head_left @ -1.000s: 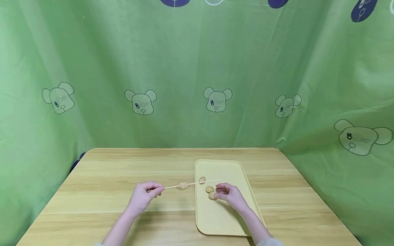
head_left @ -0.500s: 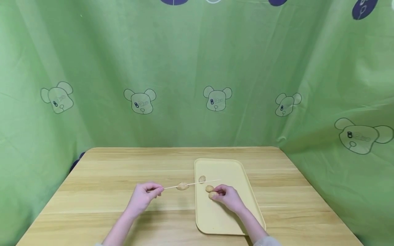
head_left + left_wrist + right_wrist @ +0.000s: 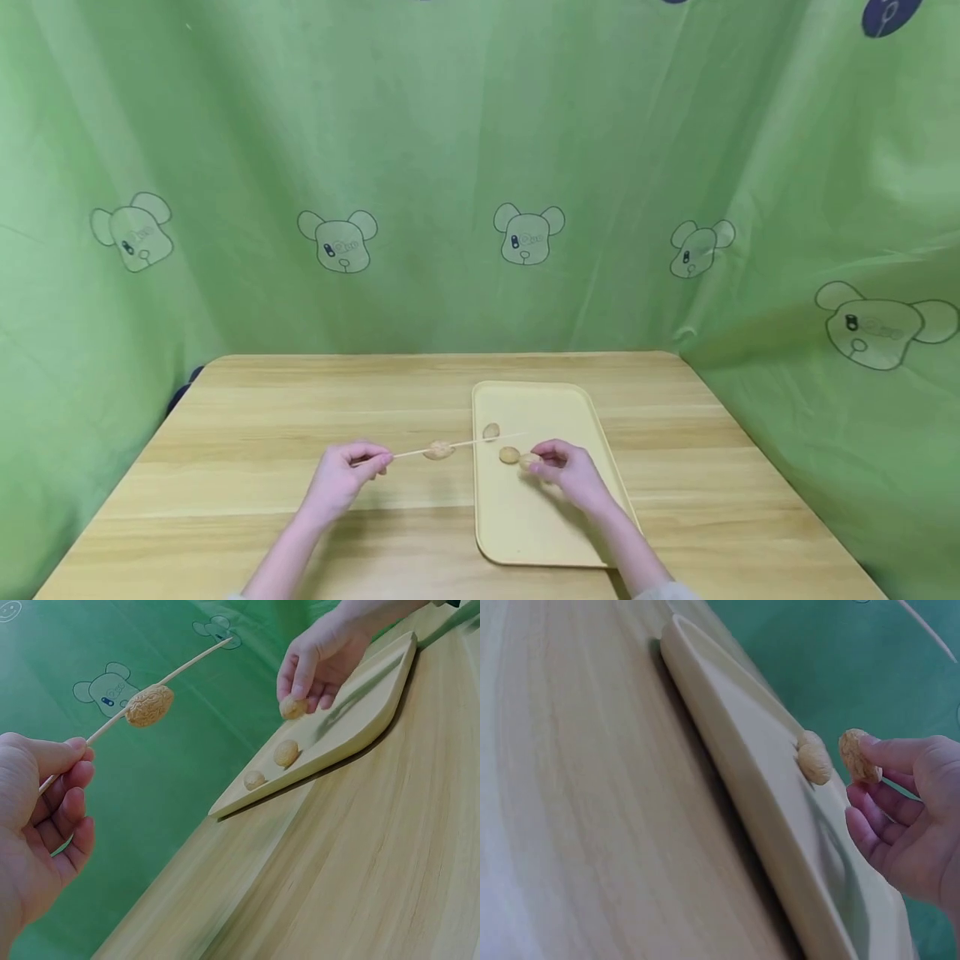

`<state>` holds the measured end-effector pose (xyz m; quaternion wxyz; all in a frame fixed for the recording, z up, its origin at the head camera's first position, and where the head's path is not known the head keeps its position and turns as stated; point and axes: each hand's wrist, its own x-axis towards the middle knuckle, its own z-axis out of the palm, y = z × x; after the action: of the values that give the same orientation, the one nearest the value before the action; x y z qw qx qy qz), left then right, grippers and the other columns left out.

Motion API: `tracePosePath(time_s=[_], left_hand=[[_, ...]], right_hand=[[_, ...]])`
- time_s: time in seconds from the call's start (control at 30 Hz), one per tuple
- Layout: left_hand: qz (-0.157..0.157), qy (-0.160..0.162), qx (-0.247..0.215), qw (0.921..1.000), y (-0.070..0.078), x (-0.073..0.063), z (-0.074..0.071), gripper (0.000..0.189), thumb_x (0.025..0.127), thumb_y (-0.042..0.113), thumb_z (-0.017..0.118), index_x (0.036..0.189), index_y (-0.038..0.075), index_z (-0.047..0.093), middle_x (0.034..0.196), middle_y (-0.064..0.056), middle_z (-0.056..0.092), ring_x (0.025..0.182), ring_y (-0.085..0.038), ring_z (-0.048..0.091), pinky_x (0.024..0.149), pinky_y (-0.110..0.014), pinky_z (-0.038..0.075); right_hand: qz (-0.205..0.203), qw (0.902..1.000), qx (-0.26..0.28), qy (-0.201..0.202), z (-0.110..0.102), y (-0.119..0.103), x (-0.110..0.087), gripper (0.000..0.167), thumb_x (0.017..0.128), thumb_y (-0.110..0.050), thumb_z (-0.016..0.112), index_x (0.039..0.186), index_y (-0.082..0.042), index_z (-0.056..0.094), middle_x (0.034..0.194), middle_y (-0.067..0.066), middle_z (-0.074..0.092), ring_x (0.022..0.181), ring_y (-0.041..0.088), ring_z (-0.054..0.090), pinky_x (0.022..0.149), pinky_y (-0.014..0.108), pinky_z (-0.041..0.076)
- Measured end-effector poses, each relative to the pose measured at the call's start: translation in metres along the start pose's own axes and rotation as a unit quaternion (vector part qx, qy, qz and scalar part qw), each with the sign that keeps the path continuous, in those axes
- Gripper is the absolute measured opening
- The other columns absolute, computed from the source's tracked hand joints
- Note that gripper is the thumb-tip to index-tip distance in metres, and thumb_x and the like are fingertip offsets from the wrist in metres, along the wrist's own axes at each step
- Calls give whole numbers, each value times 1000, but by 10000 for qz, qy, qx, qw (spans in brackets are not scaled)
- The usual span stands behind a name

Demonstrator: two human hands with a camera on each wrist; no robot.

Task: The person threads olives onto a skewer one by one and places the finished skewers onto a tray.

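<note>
- Left of the tray (image 3: 525, 533), the left hand (image 3: 337, 482) pinches a skewer (image 3: 187, 666) bearing a wrinkled ball (image 3: 150, 706).
- Above the tray, the right hand (image 3: 576, 477) pinches a second ball (image 3: 859, 756), apparently clear of it.
- On the tray, two loose balls (image 3: 509, 455).
- Behind the tray, green curtain (image 3: 435, 150).

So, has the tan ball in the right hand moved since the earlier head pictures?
Yes: against the tray, the tan ball in the right hand has shifted rightward and up in the head view.
</note>
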<state>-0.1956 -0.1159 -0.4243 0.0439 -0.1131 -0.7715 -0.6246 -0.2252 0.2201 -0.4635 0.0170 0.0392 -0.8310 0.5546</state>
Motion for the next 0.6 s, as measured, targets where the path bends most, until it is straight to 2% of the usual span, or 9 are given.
tracePosePath(time_s=[0.1,0.27,0.37,0.6], left_hand=[[-82,101,-36,9999,0,0,-2,9,81,0,67,87,-7,68,71,-6,63,67,-21,58,63,-24,49],[-209,214,-86,9995,0,0,-5,9,81,1,67,87,-6,68,72,-10,63,65,-16,56,62,-25,48],[-177,210,-108,9996,-1,0,-6,10,81,1,67,88,-6,68,73,-13,64,65,-15,56,63,-27,48],[-13,164,-141,9998,-3,0,-7,11,81,2,67,88,-7,68,70,-6,63,64,-12,55,62,-26,48]], right_hand=[[36,9999,135,52,-5,-5,-3,31,78,-4,72,104,6,60,90,9,63,81,18,57,72,25,49],[-84,9997,196,130,-12,-13,-7,32,78,-5,71,107,5,60,93,9,64,83,18,58,73,25,48],[-135,9994,312,120,-13,-18,-9,31,79,-3,71,107,6,60,94,11,63,84,18,58,73,24,49],[-141,9985,528,91,-16,-28,-17,32,78,-2,71,107,7,60,93,13,63,78,13,59,70,23,49]])
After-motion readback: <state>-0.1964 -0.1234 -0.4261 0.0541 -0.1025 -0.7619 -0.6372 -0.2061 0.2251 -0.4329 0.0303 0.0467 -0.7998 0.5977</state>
